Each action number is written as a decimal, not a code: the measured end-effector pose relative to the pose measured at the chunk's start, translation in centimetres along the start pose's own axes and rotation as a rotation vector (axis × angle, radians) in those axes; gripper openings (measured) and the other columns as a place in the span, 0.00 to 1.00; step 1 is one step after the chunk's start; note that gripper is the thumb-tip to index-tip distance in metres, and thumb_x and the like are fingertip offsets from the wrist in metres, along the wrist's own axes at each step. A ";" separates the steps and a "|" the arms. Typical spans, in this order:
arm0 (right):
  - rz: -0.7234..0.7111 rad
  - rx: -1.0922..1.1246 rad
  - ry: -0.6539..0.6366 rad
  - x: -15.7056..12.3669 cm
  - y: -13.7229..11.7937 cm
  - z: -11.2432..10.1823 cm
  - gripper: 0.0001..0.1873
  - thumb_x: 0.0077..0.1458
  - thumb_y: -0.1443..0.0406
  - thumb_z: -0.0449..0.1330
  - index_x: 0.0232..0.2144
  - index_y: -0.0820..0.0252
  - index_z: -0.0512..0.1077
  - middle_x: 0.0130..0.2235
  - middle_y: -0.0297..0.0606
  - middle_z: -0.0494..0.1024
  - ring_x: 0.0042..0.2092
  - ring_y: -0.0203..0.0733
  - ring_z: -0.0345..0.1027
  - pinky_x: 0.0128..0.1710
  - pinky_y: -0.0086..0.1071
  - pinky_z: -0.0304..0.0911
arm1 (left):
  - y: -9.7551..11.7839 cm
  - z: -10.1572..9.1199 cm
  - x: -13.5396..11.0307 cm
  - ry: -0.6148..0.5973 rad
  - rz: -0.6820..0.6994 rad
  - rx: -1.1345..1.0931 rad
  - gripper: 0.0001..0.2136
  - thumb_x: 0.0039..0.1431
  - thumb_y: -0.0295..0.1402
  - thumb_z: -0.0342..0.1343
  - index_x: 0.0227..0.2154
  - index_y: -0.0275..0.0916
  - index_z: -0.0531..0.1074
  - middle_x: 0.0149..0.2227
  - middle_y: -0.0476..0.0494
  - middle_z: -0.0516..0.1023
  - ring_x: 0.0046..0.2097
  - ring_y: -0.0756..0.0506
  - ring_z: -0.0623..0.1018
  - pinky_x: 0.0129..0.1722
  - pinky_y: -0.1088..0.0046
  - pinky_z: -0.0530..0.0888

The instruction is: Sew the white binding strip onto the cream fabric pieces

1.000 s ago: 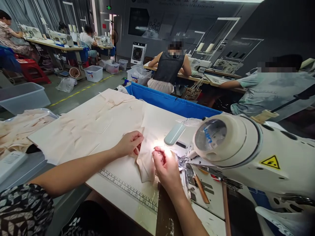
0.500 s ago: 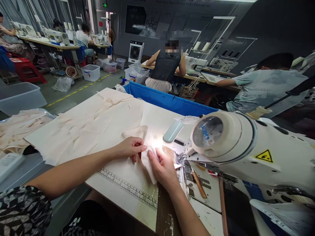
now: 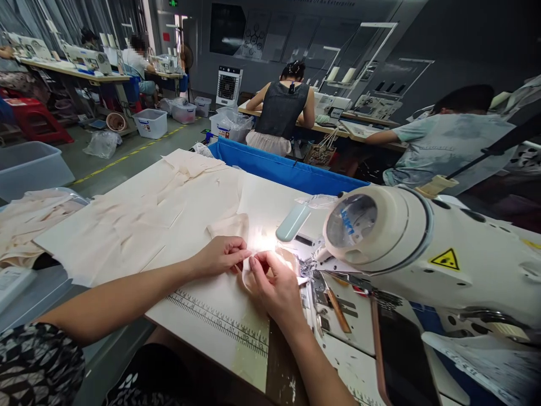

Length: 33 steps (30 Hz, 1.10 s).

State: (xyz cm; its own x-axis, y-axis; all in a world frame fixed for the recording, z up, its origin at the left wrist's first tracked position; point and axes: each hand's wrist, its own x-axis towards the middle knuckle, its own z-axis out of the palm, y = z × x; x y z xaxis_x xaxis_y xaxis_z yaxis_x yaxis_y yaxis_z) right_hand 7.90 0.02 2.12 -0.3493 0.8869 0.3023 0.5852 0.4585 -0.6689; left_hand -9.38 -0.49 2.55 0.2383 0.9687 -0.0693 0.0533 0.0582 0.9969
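Note:
Between my two hands, over the sewing table [image 3: 207, 316], is a small pale piece of fabric [image 3: 248, 276]. My left hand [image 3: 226, 255] pinches its left edge with thumb and forefinger. From the other side my right hand [image 3: 276, 282] grips it between thumb and fingers, covering much of it. Just to the right stands a white sewing machine [image 3: 380, 237]; its needle area is crowded with metal parts. A lit lamp with a pale green cover [image 3: 293, 222] shines beside my fingers. Another pale fabric piece [image 3: 230, 225] lies just behind my left hand.
Thin fabric pieces [image 3: 122, 231] spread over the table's left side. A wooden-handled tool [image 3: 338, 310] and a phone [image 3: 403, 355] lie at right. A blue cloth trough [image 3: 287, 166] runs along the far edge. Co-workers sit beyond, one in a dark top [image 3: 281, 113].
The fabric between my hands has been turned or folded so less of it hangs down. My right-hand fingers have bent closer to my left. The whole view has shifted slightly.

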 end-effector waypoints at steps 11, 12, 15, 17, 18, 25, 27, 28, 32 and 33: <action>0.012 -0.013 0.042 0.0 0.4 -0.4 0.16 0.58 0.50 0.58 0.31 0.57 0.69 0.28 0.33 0.72 0.27 0.38 0.64 0.29 0.32 0.59 | 0.5 -0.6 0.2 0.114 -0.006 -0.159 0.15 0.60 0.43 0.58 0.28 0.37 0.64 0.25 0.52 0.73 0.29 0.51 0.77 0.35 0.72 0.78; 0.006 -0.026 0.046 -0.1 0.4 -0.3 0.16 0.58 0.51 0.58 0.31 0.56 0.68 0.27 0.32 0.72 0.26 0.38 0.63 0.29 0.31 0.58 | 0.6 -0.4 0.2 0.114 -0.011 -0.188 0.15 0.61 0.42 0.58 0.28 0.37 0.64 0.25 0.51 0.73 0.30 0.51 0.77 0.36 0.72 0.78; -0.008 -0.051 0.066 -0.1 0.8 -0.2 0.15 0.62 0.54 0.53 0.29 0.57 0.69 0.25 0.32 0.72 0.25 0.38 0.63 0.28 0.31 0.56 | 0.8 0.0 0.1 0.126 -0.070 -0.274 0.11 0.64 0.38 0.55 0.30 0.36 0.64 0.27 0.50 0.75 0.30 0.51 0.79 0.37 0.71 0.79; -0.013 -0.062 0.107 -0.2 1.1 -0.2 0.16 0.64 0.57 0.50 0.30 0.58 0.70 0.26 0.35 0.74 0.28 0.40 0.65 0.29 0.32 0.57 | 1.1 0.1 0.1 0.152 -0.127 -0.314 0.08 0.67 0.34 0.51 0.32 0.36 0.64 0.28 0.48 0.77 0.30 0.50 0.80 0.37 0.71 0.79; -0.019 -0.067 0.130 -0.2 1.2 -0.2 0.16 0.65 0.58 0.49 0.31 0.59 0.71 0.28 0.37 0.75 0.29 0.40 0.66 0.30 0.32 0.58 | 1.2 0.1 0.2 0.167 -0.148 -0.322 0.08 0.68 0.32 0.49 0.32 0.36 0.63 0.28 0.48 0.77 0.30 0.50 0.80 0.37 0.71 0.79; -0.156 -0.105 0.119 -0.2 0.0 0.0 0.14 0.62 0.57 0.54 0.29 0.57 0.70 0.27 0.31 0.73 0.26 0.35 0.61 0.31 0.30 0.54 | 0.7 0.1 0.0 0.116 -0.088 -0.252 0.13 0.65 0.37 0.55 0.29 0.37 0.61 0.24 0.52 0.73 0.29 0.51 0.79 0.34 0.72 0.79; -0.157 -0.124 0.123 -0.1 0.0 0.0 0.14 0.63 0.60 0.53 0.26 0.57 0.69 0.24 0.31 0.71 0.26 0.35 0.61 0.30 0.30 0.53 | 0.5 0.1 -0.1 0.088 -0.058 -0.218 0.15 0.63 0.41 0.57 0.28 0.38 0.61 0.24 0.52 0.74 0.29 0.50 0.79 0.35 0.71 0.79; -0.142 -0.135 0.137 -0.1 0.1 -0.1 0.14 0.62 0.61 0.53 0.25 0.57 0.68 0.23 0.31 0.70 0.25 0.35 0.60 0.29 0.30 0.52 | 0.4 0.1 -0.1 0.079 -0.055 -0.213 0.15 0.63 0.41 0.57 0.29 0.38 0.61 0.25 0.51 0.75 0.30 0.50 0.79 0.35 0.70 0.79; -0.057 -0.160 0.248 -0.2 0.9 -0.6 0.15 0.63 0.60 0.53 0.25 0.58 0.67 0.23 0.33 0.68 0.25 0.37 0.59 0.27 0.30 0.50 | 0.3 -0.1 0.1 0.102 -0.085 -0.237 0.14 0.63 0.42 0.56 0.31 0.38 0.62 0.28 0.47 0.78 0.32 0.48 0.81 0.37 0.68 0.79; -0.061 -0.153 0.255 -0.2 1.0 -0.7 0.15 0.63 0.59 0.53 0.26 0.59 0.67 0.23 0.34 0.68 0.25 0.37 0.59 0.28 0.30 0.51 | 0.3 -0.1 0.1 0.117 -0.091 -0.239 0.14 0.63 0.42 0.57 0.31 0.38 0.62 0.29 0.47 0.78 0.32 0.48 0.81 0.37 0.67 0.79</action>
State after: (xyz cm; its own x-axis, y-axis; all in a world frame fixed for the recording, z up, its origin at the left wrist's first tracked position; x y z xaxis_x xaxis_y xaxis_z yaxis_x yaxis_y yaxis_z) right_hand 9.03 0.33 1.87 -0.2034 0.8340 0.5129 0.6786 0.4977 -0.5402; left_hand -9.44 -0.33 2.88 0.1290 0.9773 -0.1681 -0.1642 0.1882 0.9683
